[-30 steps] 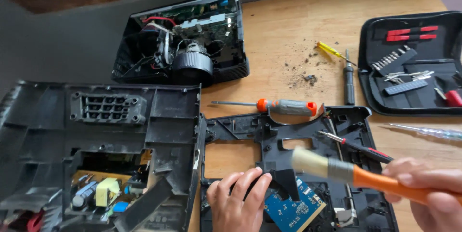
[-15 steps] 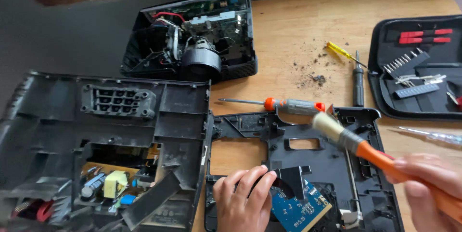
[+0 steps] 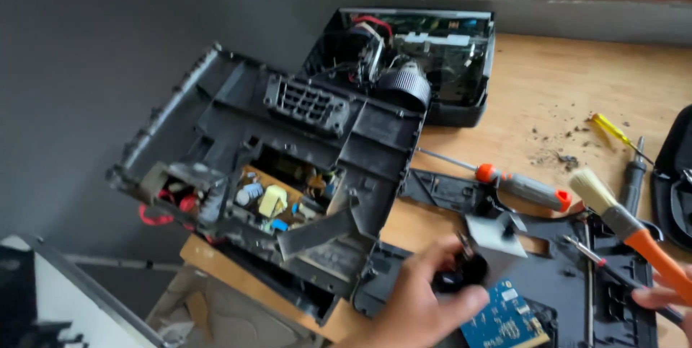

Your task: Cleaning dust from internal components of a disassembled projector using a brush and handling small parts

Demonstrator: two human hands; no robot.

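My left hand (image 3: 418, 303) rests at the bottom centre on a flat black plastic frame (image 3: 562, 276), its fingers closed around a small black round part (image 3: 460, 276). A blue circuit board (image 3: 504, 319) lies just right of that hand. My right hand (image 3: 667, 297) shows only at the right edge, gripping an orange-handled brush (image 3: 623, 222) whose pale bristles point up and left above the frame. A large black housing (image 3: 288, 168) with an open circuit board inside hangs over the table's left edge.
A second black casing (image 3: 418, 59) with a fan and wires sits at the back. A grey and orange screwdriver (image 3: 519, 186), a yellow screwdriver (image 3: 613, 131) and a dark one (image 3: 633, 175) lie on the wooden table (image 3: 562, 81). Debris specks dot the wood. A black tool case (image 3: 677, 168) is at the right.
The view has swung left and tilted. My left hand has closed on the small black part. The brush has moved right and further from the frame's middle.
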